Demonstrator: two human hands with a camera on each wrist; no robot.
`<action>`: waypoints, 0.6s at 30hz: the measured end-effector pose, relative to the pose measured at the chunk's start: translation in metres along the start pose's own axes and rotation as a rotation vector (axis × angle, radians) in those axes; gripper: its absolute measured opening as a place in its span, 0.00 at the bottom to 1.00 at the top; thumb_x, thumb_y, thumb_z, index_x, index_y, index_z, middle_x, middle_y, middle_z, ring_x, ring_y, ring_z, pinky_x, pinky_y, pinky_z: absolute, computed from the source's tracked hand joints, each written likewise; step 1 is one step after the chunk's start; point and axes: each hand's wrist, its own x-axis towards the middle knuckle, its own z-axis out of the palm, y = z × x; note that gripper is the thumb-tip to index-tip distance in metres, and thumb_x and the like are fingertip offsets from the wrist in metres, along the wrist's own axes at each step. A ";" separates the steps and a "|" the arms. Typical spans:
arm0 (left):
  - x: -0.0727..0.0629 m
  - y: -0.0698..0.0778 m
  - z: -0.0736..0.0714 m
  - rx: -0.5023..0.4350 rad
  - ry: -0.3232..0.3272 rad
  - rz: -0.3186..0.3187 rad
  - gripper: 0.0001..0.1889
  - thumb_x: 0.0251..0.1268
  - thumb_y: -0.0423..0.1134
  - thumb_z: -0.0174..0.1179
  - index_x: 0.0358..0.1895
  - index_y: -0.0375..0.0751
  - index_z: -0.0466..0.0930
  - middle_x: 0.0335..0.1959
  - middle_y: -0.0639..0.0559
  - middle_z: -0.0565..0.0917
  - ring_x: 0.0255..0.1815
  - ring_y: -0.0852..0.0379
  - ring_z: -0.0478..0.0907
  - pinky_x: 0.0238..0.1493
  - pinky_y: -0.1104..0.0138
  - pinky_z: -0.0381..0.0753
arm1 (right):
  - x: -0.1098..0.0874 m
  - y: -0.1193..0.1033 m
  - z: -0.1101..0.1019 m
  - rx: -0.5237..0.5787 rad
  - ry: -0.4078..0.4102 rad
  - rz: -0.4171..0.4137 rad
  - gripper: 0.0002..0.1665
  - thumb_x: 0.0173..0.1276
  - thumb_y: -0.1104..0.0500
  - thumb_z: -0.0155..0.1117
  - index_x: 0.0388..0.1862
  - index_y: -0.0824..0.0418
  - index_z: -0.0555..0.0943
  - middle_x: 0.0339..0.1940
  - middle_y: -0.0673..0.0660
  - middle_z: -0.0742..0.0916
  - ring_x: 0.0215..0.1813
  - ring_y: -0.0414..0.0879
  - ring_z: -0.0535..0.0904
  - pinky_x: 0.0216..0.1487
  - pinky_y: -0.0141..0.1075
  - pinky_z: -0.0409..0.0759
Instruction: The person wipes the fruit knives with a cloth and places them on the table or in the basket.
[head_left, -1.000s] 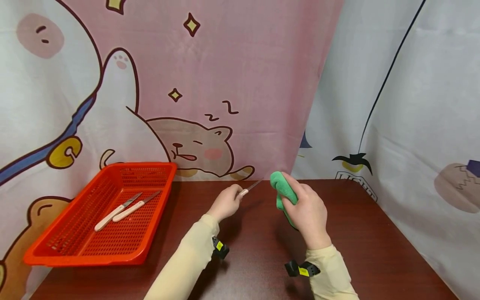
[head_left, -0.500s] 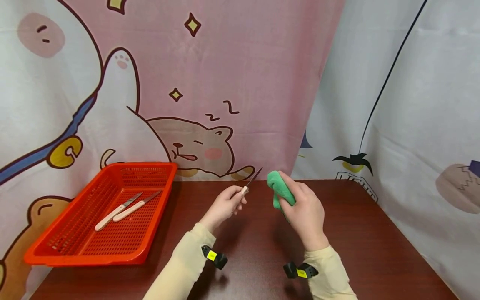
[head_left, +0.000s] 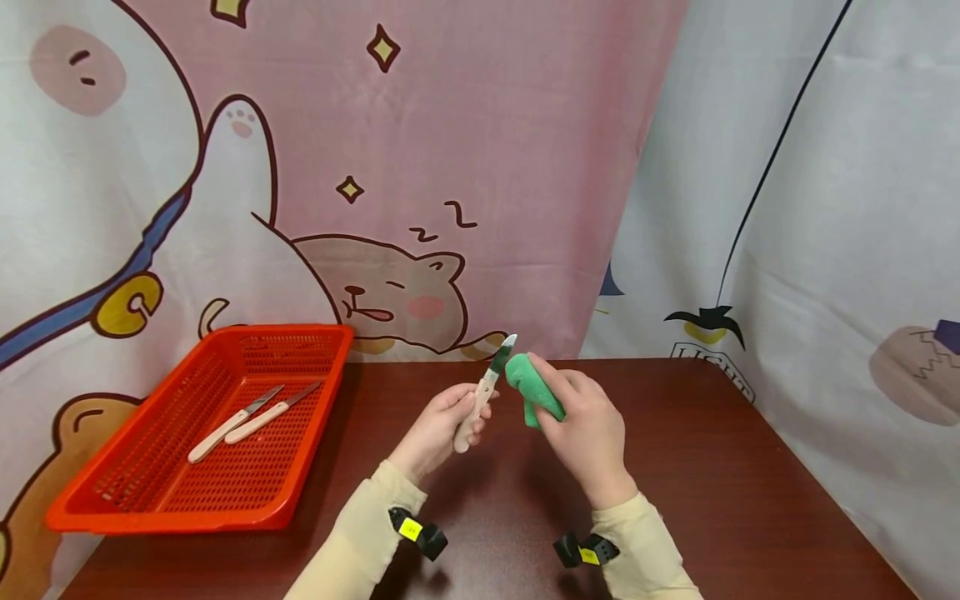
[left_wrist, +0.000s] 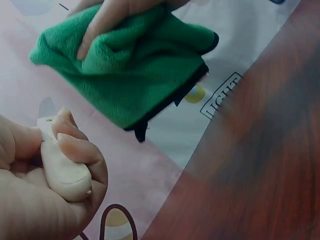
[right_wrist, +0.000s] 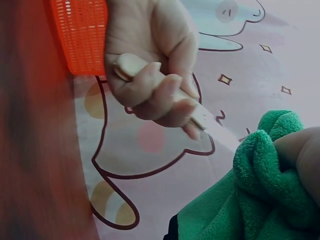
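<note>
My left hand (head_left: 442,425) grips a small knife (head_left: 480,400) by its cream handle, the blade pointing up and away over the table. In the right wrist view the fingers (right_wrist: 162,97) curl round that handle, and part of the blade passes behind the cloth. A green cloth (head_left: 534,387) is bunched in my right hand (head_left: 588,425), pinched between thumb and fingers close beside the blade. Its dark-edged lower part hangs loose in the left wrist view, where the knife's handle (left_wrist: 62,170) shows end-on in the left palm.
At the left of the brown table (head_left: 712,483) stands a red plastic basket (head_left: 300,467). Two more cream-handled knives (head_left: 251,421) lie inside it. A printed curtain (head_left: 480,167) hangs right behind the table's back edge.
My left hand has turned over, bringing the knife upright with its flat blade and handle in sight. My right hand has moved left with the cloth, closer to the blade.
</note>
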 end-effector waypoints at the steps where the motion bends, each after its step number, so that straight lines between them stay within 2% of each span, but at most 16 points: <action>1: -0.001 0.000 0.001 -0.019 -0.012 0.003 0.16 0.82 0.37 0.40 0.57 0.28 0.72 0.33 0.51 0.76 0.26 0.62 0.71 0.28 0.72 0.74 | 0.000 -0.001 0.001 -0.007 -0.010 -0.006 0.41 0.51 0.63 0.79 0.66 0.45 0.78 0.41 0.58 0.85 0.39 0.54 0.81 0.26 0.47 0.81; 6: -0.007 -0.002 0.002 -0.072 -0.063 0.017 0.14 0.82 0.37 0.40 0.53 0.37 0.76 0.33 0.51 0.76 0.26 0.62 0.72 0.28 0.73 0.74 | -0.003 -0.008 0.006 -0.028 -0.046 -0.046 0.44 0.48 0.62 0.82 0.66 0.44 0.77 0.42 0.58 0.85 0.39 0.54 0.82 0.27 0.46 0.82; 10: -0.011 -0.003 0.003 -0.077 -0.063 0.011 0.13 0.82 0.37 0.40 0.53 0.39 0.76 0.33 0.51 0.77 0.27 0.63 0.72 0.28 0.73 0.74 | -0.004 -0.010 0.009 -0.031 -0.044 -0.082 0.45 0.47 0.62 0.81 0.66 0.43 0.78 0.41 0.58 0.84 0.39 0.54 0.81 0.24 0.44 0.81; 14: -0.014 -0.005 0.004 -0.070 -0.049 0.001 0.13 0.82 0.38 0.42 0.54 0.39 0.75 0.32 0.52 0.77 0.27 0.63 0.72 0.29 0.73 0.74 | -0.005 -0.012 0.011 -0.038 -0.043 -0.090 0.44 0.45 0.63 0.82 0.65 0.43 0.79 0.40 0.58 0.84 0.38 0.54 0.81 0.23 0.44 0.80; 18: -0.017 -0.004 0.006 -0.053 -0.044 -0.003 0.13 0.82 0.38 0.42 0.56 0.35 0.72 0.32 0.52 0.77 0.27 0.63 0.72 0.28 0.72 0.74 | -0.007 -0.013 0.013 -0.044 -0.054 -0.089 0.44 0.45 0.62 0.82 0.64 0.43 0.79 0.40 0.58 0.84 0.38 0.54 0.81 0.23 0.44 0.80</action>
